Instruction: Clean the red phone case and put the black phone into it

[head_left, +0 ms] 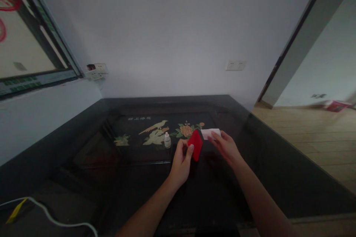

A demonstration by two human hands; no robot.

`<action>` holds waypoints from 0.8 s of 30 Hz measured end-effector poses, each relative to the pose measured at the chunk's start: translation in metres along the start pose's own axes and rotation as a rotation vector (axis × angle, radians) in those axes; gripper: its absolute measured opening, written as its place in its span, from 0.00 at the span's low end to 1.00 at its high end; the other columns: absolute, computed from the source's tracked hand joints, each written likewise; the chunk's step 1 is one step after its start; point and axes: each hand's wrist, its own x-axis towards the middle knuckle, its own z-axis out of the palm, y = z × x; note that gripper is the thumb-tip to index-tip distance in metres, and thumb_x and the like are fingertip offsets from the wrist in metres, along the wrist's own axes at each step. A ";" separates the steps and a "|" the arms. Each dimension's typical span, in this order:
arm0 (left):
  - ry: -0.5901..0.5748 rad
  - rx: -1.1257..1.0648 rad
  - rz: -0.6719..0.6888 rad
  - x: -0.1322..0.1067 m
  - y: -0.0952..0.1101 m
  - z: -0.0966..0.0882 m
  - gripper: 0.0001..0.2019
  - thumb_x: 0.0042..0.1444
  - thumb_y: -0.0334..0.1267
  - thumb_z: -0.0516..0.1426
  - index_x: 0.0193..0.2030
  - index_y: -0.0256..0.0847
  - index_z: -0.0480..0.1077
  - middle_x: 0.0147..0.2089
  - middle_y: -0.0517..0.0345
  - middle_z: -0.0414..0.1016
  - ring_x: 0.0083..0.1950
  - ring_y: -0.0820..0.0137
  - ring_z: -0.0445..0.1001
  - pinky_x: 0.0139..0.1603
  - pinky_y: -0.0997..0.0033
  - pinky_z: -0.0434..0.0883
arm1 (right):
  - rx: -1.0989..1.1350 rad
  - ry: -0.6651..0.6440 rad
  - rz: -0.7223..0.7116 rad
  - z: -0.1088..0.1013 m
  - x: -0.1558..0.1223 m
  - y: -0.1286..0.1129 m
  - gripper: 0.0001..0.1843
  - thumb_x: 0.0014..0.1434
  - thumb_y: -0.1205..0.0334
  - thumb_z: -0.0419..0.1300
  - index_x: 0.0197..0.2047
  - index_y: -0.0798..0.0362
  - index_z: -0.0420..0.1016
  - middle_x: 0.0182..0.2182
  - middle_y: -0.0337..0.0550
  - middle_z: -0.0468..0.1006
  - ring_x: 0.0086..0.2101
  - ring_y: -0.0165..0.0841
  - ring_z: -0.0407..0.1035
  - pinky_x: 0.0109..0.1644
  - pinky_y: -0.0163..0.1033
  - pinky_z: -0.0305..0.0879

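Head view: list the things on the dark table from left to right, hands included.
cable → bottle → left hand → red card → white paper → right hand

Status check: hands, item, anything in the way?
Left hand pinching red piece. Right hand on white slip, grip unclear. Small bottle stands just left of them, apart.
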 end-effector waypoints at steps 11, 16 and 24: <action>-0.190 0.333 0.196 -0.008 0.017 -0.002 0.07 0.72 0.41 0.52 0.41 0.43 0.64 0.51 0.51 0.70 0.52 0.65 0.70 0.56 0.63 0.70 | 0.032 -0.333 0.195 0.003 -0.026 -0.021 0.18 0.49 0.52 0.77 0.37 0.52 0.77 0.29 0.36 0.79 0.22 0.23 0.69 0.23 0.26 0.68; -0.492 0.786 0.371 -0.013 0.028 0.003 0.04 0.70 0.39 0.56 0.43 0.42 0.68 0.48 0.53 0.72 0.50 0.62 0.70 0.54 0.61 0.69 | 0.189 -0.003 0.141 -0.005 -0.004 -0.017 0.15 0.50 0.60 0.77 0.38 0.52 0.78 0.28 0.36 0.82 0.21 0.23 0.72 0.21 0.22 0.70; -0.763 1.056 0.502 -0.020 0.015 0.012 0.10 0.68 0.46 0.59 0.46 0.42 0.71 0.46 0.56 0.77 0.49 0.63 0.76 0.51 0.63 0.67 | 0.103 -0.010 0.129 -0.001 -0.005 -0.008 0.18 0.50 0.58 0.78 0.40 0.53 0.77 0.29 0.38 0.83 0.21 0.24 0.73 0.22 0.25 0.74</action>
